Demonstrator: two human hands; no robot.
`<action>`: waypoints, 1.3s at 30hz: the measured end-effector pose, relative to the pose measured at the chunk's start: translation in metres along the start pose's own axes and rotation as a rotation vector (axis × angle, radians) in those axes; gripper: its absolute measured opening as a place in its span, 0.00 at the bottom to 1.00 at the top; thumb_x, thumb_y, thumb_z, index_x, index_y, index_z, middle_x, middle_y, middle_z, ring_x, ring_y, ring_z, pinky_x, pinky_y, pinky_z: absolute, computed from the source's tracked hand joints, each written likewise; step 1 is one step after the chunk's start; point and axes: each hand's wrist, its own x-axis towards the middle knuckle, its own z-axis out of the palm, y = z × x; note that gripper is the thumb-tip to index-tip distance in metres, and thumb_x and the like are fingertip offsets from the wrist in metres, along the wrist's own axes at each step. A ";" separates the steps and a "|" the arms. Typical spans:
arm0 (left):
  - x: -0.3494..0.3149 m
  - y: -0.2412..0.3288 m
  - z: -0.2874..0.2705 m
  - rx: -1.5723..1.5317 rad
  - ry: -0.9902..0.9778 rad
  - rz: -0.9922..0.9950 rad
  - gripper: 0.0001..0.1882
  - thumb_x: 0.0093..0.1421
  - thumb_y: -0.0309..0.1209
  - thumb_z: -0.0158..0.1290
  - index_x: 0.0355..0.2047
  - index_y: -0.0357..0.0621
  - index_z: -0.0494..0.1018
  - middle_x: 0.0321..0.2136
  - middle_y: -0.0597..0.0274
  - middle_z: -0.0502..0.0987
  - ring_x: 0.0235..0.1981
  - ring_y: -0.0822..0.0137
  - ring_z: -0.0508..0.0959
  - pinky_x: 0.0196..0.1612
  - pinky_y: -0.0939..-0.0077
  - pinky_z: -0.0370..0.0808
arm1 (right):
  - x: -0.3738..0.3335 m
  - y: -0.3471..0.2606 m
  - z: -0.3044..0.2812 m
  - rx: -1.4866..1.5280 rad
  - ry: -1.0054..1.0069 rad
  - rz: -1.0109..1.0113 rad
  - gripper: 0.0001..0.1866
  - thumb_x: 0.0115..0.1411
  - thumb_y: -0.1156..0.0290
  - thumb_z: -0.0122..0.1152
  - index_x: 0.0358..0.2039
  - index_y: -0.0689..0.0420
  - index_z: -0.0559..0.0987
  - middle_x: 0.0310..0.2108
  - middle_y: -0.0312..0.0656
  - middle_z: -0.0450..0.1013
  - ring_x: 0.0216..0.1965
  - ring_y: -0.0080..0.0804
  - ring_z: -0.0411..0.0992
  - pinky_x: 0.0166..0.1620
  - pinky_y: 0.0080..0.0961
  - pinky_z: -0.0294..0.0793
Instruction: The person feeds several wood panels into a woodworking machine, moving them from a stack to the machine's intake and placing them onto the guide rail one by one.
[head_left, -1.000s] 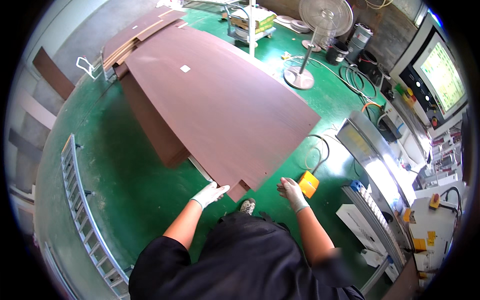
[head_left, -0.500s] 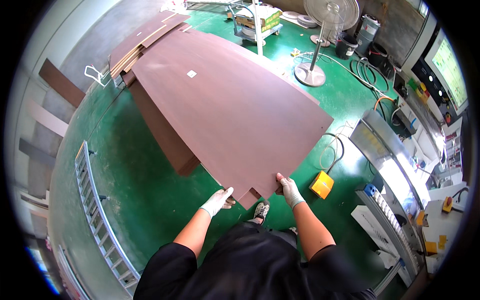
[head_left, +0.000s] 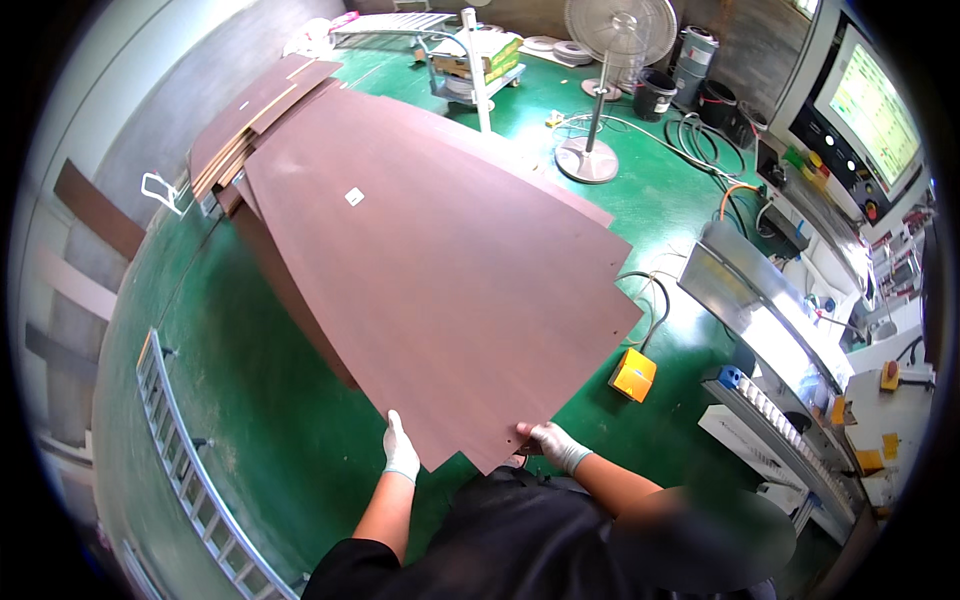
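Observation:
A large brown panel (head_left: 440, 260) with notched corners and a small white label stretches away from my body. My left hand (head_left: 401, 450), in a pale glove, grips its near left edge, the fingers partly hidden at the rim. At the near end, close to the notch, my right hand (head_left: 555, 446) pinches the panel with the thumb on top; its other fingers are mostly out of sight beneath. The bare thumb and fingertip show past the glove. Under and behind the panel lies a stack of brown boards (head_left: 285, 270), largely covered by it.
More brown boards (head_left: 262, 100) lie at the far left. A metal roller rack (head_left: 190, 450) is on the left floor. To the right are a yellow foot pedal (head_left: 633, 375) with its cable, a standing fan (head_left: 588, 160), and a machine with a lit screen (head_left: 873, 115).
The panel has come nearer to me and turned, its near end swinging left. Both hands moved with it, keeping hold; a second notched corner now shows on its right side.

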 end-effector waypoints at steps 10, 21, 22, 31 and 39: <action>-0.019 -0.018 -0.029 0.117 -0.059 0.099 0.35 0.71 0.55 0.48 0.59 0.31 0.67 0.55 0.52 0.75 0.54 0.56 0.77 0.58 0.59 0.75 | -0.032 -0.009 -0.016 0.257 0.025 -0.048 0.27 0.64 0.52 0.67 0.52 0.63 0.78 0.47 0.43 0.78 0.45 0.37 0.79 0.51 0.37 0.80; -0.109 -0.058 -0.095 0.184 -0.021 0.076 0.37 0.72 0.55 0.46 0.62 0.30 0.64 0.59 0.49 0.72 0.56 0.53 0.76 0.59 0.56 0.75 | -0.145 0.038 -0.038 -0.544 -0.134 0.011 0.35 0.63 0.40 0.63 0.57 0.59 0.78 0.52 0.45 0.78 0.53 0.35 0.75 0.55 0.31 0.74; -0.109 -0.061 -0.093 0.177 -0.004 0.088 0.37 0.72 0.55 0.46 0.62 0.30 0.64 0.59 0.49 0.72 0.56 0.52 0.76 0.58 0.56 0.75 | -0.155 0.031 -0.032 -0.468 -0.099 0.001 0.37 0.62 0.38 0.63 0.56 0.59 0.79 0.48 0.46 0.80 0.48 0.33 0.77 0.51 0.31 0.76; -0.179 -0.032 -0.036 0.120 -0.229 0.243 0.38 0.74 0.57 0.39 0.66 0.32 0.61 0.62 0.47 0.69 0.59 0.48 0.74 0.61 0.50 0.73 | -0.174 0.021 -0.057 -0.516 -0.069 -0.324 0.37 0.61 0.36 0.60 0.26 0.65 0.84 0.19 0.43 0.76 0.17 0.28 0.71 0.23 0.30 0.71; -0.243 -0.072 0.033 0.137 -0.292 0.151 0.34 0.74 0.53 0.40 0.66 0.35 0.62 0.62 0.51 0.70 0.60 0.49 0.72 0.62 0.53 0.72 | -0.258 -0.052 -0.115 -0.296 0.112 -0.584 0.25 0.61 0.48 0.63 0.32 0.63 0.85 0.26 0.43 0.80 0.25 0.30 0.75 0.34 0.28 0.75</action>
